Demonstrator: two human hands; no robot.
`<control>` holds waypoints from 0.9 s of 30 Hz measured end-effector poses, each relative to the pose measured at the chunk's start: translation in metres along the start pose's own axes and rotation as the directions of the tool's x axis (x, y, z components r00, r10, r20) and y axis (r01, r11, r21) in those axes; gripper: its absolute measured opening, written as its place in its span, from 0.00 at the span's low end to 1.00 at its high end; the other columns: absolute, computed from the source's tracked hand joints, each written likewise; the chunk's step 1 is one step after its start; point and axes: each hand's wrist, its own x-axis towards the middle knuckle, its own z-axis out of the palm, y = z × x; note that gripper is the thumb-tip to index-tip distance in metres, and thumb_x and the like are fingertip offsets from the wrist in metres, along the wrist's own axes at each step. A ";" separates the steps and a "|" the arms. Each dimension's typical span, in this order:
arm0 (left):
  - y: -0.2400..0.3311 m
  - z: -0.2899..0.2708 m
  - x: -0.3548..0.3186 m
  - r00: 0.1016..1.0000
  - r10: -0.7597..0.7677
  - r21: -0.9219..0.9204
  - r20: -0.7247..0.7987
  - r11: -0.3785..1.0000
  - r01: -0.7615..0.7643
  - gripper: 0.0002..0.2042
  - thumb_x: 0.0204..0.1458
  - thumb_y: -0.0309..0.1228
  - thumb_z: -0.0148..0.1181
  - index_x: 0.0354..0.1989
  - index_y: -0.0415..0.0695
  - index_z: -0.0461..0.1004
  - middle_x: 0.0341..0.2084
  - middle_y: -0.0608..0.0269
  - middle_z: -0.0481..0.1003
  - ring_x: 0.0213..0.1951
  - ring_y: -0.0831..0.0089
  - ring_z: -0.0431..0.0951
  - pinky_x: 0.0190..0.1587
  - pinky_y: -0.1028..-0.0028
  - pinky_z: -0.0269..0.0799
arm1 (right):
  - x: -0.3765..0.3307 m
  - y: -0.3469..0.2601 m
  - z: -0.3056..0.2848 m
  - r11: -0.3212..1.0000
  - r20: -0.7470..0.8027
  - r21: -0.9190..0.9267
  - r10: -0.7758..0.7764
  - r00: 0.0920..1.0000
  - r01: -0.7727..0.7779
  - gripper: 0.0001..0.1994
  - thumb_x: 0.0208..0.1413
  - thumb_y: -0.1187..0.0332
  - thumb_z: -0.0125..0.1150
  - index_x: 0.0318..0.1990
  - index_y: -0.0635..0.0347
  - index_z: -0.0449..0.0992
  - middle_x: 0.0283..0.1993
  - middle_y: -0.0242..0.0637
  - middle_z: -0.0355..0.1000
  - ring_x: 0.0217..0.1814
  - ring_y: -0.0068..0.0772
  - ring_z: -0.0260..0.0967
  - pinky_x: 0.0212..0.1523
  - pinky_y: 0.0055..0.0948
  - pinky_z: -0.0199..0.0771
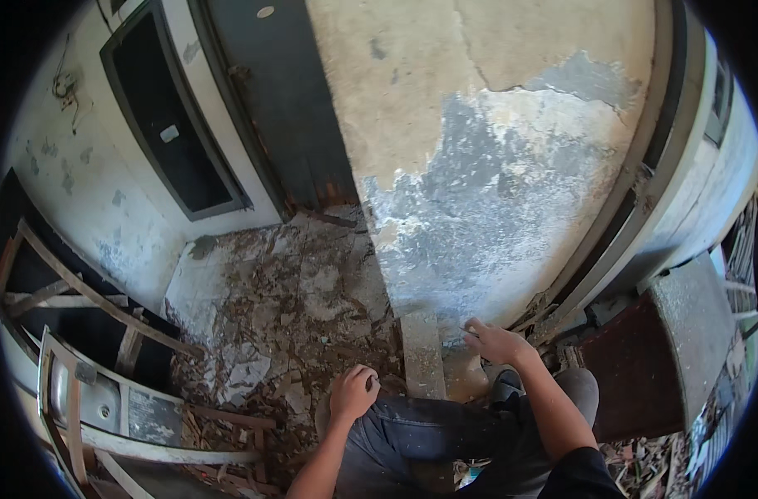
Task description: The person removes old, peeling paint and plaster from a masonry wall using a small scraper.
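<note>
Right hand [495, 341] flat against the base of the peeling wall [487, 191], fingers spread and stretched left, touching the grey patch where the plaster has come off; holding nothing. Left hand [352, 392] left of the wall's corner, resting on the left knee of the dark jeans [429, 432], fingers curled into a loose fist; a small bit shows at the fingertips but can't tell what it is or whether it is pinched. Wooden plank [422, 353] lies at the foot of the wall corner, between the two hands, running toward the person; neither hand touches it. A shoe [505, 387] sits just below the right hand, close to the wall base. Left of the wall, the floor [271, 291] is covered in brown debris and broken flakes. Further left of the wall, a dark door [283, 108], then a white panel with a dark window [175, 125]. Far left of the wall, low down, a broken wooden frame [88, 349] leans over a dark gap. Right of the wall, a curved metal frame strip [637, 208], and beyond it a grey slab on a rusty brown box [678, 349]
</note>
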 end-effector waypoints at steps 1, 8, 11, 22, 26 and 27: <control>0.004 0.000 0.001 0.999 0.020 0.014 -0.028 1.000 -0.020 0.05 0.54 0.32 0.59 0.36 0.47 0.77 0.36 0.62 0.77 0.40 0.56 0.78 0.45 0.59 0.72 | 0.002 -0.001 -0.001 0.998 -0.007 0.040 -0.041 0.999 0.041 0.22 0.67 0.51 0.46 0.60 0.54 0.61 0.52 0.61 0.72 0.59 0.65 0.67 0.57 0.55 0.67; 0.051 -0.011 0.000 0.923 0.381 0.095 0.054 0.918 -0.384 0.14 0.56 0.30 0.58 0.50 0.45 0.74 0.46 0.60 0.74 0.48 0.61 0.75 0.51 0.61 0.71 | -0.001 -0.003 -0.015 0.995 -0.061 0.063 -0.073 0.995 0.077 0.24 0.66 0.47 0.46 0.62 0.50 0.61 0.53 0.63 0.68 0.56 0.68 0.67 0.57 0.56 0.67; 0.097 -0.024 0.012 0.701 0.433 -0.660 0.567 0.747 0.073 0.18 0.61 0.35 0.57 0.58 0.45 0.71 0.55 0.60 0.71 0.55 0.69 0.73 0.58 0.66 0.69 | 0.006 0.000 -0.018 0.991 -0.096 0.010 -0.131 0.987 0.133 0.25 0.65 0.46 0.47 0.63 0.48 0.61 0.53 0.64 0.67 0.55 0.69 0.68 0.58 0.55 0.68; 0.183 -0.327 0.160 0.347 -0.105 -0.357 -0.932 0.428 -0.830 0.14 0.62 0.30 0.48 0.54 0.42 0.70 0.57 0.56 0.70 0.59 0.67 0.70 0.59 0.68 0.64 | -0.010 0.008 -0.041 0.985 -0.163 0.052 -0.154 0.975 0.164 0.19 0.62 0.47 0.53 0.58 0.34 0.76 0.48 0.55 0.70 0.51 0.60 0.71 0.56 0.49 0.71; 0.177 -0.283 0.158 0.252 -0.093 -0.240 -0.963 0.721 -0.650 0.14 0.62 0.28 0.46 0.54 0.42 0.69 0.58 0.56 0.69 0.60 0.64 0.68 0.61 0.64 0.63 | -0.008 0.008 -0.042 0.973 -0.161 0.041 -0.216 0.963 0.225 0.19 0.62 0.49 0.55 0.59 0.34 0.76 0.45 0.53 0.70 0.49 0.59 0.72 0.55 0.48 0.72; 0.174 -0.243 0.155 0.440 -0.058 -0.310 -0.896 0.791 -0.527 0.15 0.62 0.28 0.46 0.55 0.42 0.69 0.58 0.56 0.69 0.61 0.63 0.67 0.61 0.62 0.63 | -0.010 0.012 -0.042 0.974 -0.165 0.046 -0.214 0.963 0.224 0.19 0.62 0.49 0.55 0.59 0.34 0.76 0.45 0.53 0.70 0.49 0.59 0.72 0.55 0.48 0.72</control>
